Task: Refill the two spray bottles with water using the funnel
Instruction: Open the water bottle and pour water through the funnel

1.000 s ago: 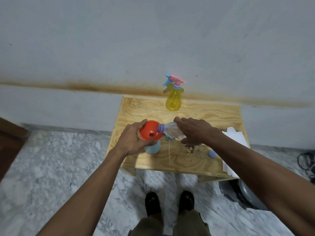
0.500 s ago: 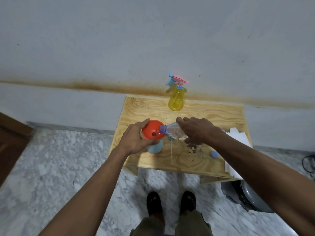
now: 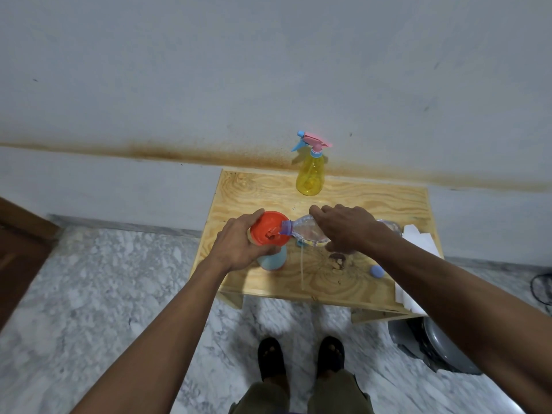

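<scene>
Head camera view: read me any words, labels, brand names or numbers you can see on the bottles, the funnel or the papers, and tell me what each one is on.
No text can be read anywhere.
Clear plastic water bottle: no label in view.
Yellow spray bottle with pink trigger: no print in view.
Orange plastic funnel: plain.
Light blue bottle under the funnel: mostly hidden, no print in view.
White paper sheets: look blank.

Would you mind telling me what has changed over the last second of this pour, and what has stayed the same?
Little has moved. The right hand still tips the clear water bottle, its mouth over the orange funnel; the left hand still holds the funnel on the blue spray bottle. The yellow spray bottle, blue cap and wooden table stayed put.
</scene>
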### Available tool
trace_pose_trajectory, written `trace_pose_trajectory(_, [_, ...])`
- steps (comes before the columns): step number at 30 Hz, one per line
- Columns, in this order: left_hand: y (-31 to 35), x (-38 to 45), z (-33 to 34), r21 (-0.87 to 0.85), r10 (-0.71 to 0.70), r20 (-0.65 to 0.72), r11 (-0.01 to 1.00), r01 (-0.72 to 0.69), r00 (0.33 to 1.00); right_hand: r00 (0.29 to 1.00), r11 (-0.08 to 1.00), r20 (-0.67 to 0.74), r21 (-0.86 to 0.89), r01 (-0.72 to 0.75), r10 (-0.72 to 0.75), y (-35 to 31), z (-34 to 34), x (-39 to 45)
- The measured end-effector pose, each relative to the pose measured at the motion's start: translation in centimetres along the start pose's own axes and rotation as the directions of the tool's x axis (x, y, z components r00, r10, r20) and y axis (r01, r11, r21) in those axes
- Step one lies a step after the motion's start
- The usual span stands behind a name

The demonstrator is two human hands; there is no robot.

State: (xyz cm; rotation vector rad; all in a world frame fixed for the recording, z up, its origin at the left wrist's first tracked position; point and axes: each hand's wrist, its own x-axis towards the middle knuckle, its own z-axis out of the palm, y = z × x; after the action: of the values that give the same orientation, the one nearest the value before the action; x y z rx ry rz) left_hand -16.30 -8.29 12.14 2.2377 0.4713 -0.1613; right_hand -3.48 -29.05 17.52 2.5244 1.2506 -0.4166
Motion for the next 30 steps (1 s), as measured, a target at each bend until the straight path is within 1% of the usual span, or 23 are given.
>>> trace_pose_trajectory(15, [-0.2, 0.1, 0.1, 0.007, 0.003, 0.011, 1.000, -0.003, 1.000, 1.000, 1.000, -0.007, -0.027, -0.015, 0.015, -0.2, 0.0, 0.0])
trace_pose_trajectory(21, [-0.1, 0.1, 0.0, 0.008, 0.015, 0.011, 1.000, -0.015, 1.000, 1.000, 1.000, -0.005, 0.017, -0.019, 0.019, -0.1, 0.5, -0.1])
trace_pose_trajectory(30, [-0.1, 0.2, -0.2, 0.030, 0.010, 0.019, 1.000, -0.010, 1.000, 0.999, 0.988, -0.016, 0.146, -0.039, 0.041, -0.2, 2.1, -0.4])
